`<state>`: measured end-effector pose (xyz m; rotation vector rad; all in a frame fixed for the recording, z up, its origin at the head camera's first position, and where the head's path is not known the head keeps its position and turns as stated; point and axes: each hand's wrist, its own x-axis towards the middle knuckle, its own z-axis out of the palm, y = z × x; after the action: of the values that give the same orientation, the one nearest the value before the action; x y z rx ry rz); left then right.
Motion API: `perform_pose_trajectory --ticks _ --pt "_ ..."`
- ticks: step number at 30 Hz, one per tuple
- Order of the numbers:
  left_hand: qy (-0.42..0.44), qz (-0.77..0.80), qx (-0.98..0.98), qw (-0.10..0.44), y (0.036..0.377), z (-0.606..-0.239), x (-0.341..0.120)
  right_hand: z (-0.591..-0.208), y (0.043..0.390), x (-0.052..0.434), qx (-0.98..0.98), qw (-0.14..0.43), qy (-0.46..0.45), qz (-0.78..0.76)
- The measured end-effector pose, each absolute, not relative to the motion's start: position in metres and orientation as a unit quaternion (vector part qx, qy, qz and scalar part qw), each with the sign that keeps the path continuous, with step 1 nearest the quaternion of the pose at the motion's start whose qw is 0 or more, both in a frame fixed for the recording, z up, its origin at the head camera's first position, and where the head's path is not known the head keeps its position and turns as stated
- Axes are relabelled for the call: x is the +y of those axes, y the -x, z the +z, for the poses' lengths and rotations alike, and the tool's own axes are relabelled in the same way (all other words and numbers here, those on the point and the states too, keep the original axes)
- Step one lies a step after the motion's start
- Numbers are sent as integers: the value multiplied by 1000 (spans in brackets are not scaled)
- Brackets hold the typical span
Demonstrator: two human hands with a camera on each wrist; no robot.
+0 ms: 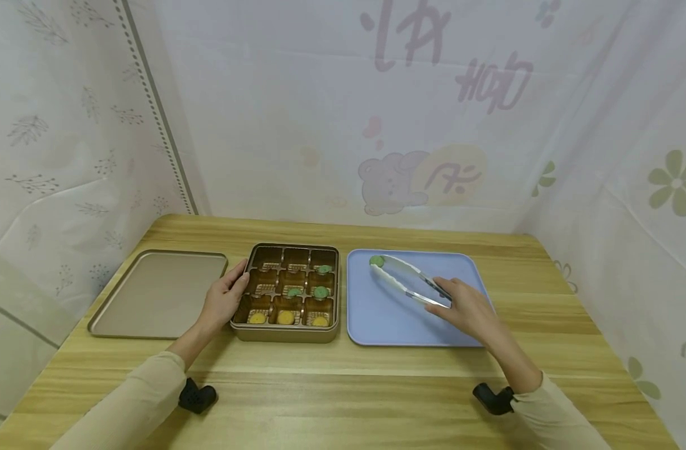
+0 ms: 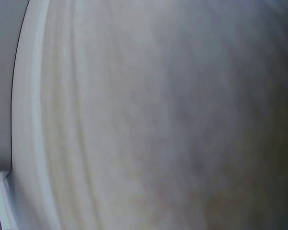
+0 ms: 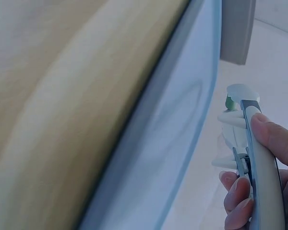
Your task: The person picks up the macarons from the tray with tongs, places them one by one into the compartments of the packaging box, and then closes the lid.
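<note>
My right hand grips metal tongs with pale tips over the blue tray. Between the tips is a round green cookie-like piece; whether it touches the tray I cannot tell. In the right wrist view, thumb and fingers wrap the tongs, and the green piece shows partly behind a tip. At the left, my left hand holds the near-left side of a brown tin with a divided insert. Yellow rounds lie in its front row; green pieces lie in middle and right compartments.
A flat gold-brown lid or tray lies left of the tin. All stand on a wooden table. A printed curtain hangs behind and at both sides. Black wrist mounts sit on both forearms.
</note>
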<state>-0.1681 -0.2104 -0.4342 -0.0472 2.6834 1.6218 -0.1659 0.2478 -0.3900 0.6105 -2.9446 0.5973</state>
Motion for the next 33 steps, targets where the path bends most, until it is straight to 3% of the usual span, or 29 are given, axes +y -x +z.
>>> perform_pose_trajectory --ticks 12,33 --pt "16 522 853 -4 168 -433 -211 -374 178 201 -950 62 -236 193" --pt "15 522 853 -3 168 -433 -210 -365 188 127 -948 17 -257 189"
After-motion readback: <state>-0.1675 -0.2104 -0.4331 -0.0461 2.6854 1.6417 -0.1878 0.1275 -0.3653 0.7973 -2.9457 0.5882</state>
